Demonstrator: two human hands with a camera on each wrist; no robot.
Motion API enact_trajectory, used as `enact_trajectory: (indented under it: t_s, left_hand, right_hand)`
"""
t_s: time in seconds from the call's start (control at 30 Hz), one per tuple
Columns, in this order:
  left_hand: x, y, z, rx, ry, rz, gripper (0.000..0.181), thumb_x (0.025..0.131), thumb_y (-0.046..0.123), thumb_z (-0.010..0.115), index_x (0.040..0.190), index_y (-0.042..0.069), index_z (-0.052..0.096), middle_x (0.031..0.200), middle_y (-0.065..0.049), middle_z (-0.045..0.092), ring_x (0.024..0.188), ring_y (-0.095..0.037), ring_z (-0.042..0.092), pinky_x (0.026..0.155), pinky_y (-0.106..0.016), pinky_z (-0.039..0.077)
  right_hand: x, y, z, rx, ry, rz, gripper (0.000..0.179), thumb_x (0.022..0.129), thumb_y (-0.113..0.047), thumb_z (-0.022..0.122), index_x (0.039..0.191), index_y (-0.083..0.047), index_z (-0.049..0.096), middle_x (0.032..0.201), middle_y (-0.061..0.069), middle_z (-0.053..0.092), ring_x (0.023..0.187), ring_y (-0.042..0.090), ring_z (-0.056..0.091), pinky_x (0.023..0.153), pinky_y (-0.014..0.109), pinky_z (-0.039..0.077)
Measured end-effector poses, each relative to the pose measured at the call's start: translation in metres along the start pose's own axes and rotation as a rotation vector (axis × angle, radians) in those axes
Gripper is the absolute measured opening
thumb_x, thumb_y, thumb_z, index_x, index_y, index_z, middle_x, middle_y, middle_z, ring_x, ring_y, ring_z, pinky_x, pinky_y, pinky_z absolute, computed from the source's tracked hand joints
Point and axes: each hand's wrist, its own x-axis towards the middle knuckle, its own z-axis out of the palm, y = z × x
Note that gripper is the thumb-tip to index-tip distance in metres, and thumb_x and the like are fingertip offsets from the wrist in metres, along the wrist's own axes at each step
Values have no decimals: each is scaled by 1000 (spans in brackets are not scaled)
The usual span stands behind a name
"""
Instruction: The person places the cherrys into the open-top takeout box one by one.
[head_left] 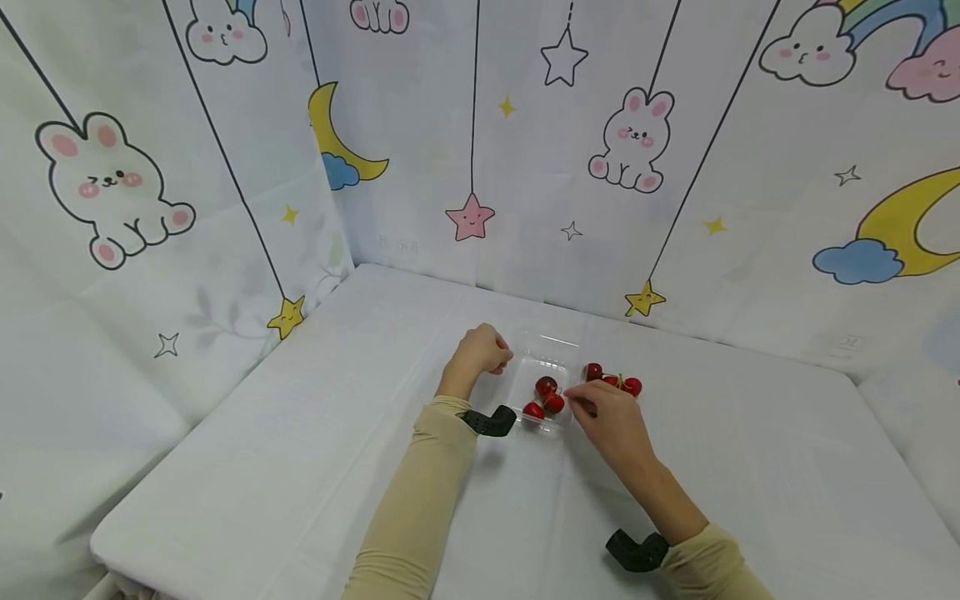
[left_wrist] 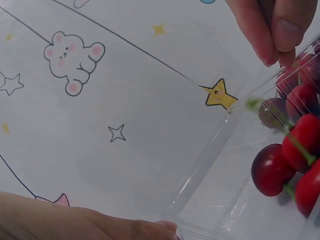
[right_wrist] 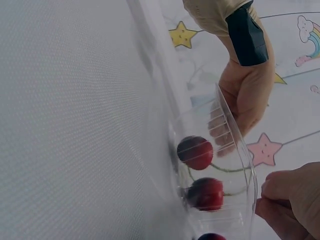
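left hand (head_left: 480, 353) pinches rim of clear rectangular plastic box (head_left: 551, 360), three glossy round red cherries (head_left: 554, 404) inside. right hand (head_left: 611, 417): fingertips together at opposite rim, can't tell on what.

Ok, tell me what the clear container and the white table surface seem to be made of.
Clear container: probably thin, glossy plastic; cherries show through its ribbed wall and edges catch light.
White table surface: matte, likely woven cloth, given its fine grain; coated fabric is possible.

Head view bright, shadows soft; wrist views dimmer, greyer.
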Motion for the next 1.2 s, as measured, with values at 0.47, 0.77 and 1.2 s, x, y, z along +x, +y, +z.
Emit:
enact_trajectory:
  t_s: [0.47,0.77,1.2]
  left_hand:
    - [-2,2,-1,3,-5,-10,15,91,18,64,92,5,71,70,-2,67,61,-9,62,71,-31,47]
    - [-1,1,-1,2,-7,-8,16,91,18,63,93,5,71,71,-2,67,61,-9,62,73,-32,48]
    - [-3,2,-1,-6,-4,-7,16,91,18,64,93,4,71,71,-3,67,60,-9,62,68,-29,47]
  right_hand:
    - [3,3,-7,-10,29,-3,18,81,-10,75,98,-8,74,97,9,72,90,24,67,78,40,55]
    - [9,17,-17,-25,91,23,15,82,-5,72,97,-4,74,93,13,71,84,27,67,76,42,55]
    - [16,52,-37,-133,-97,257,27,89,-15,64,111,2,68,99,21,69,86,30,65,66,37,55]
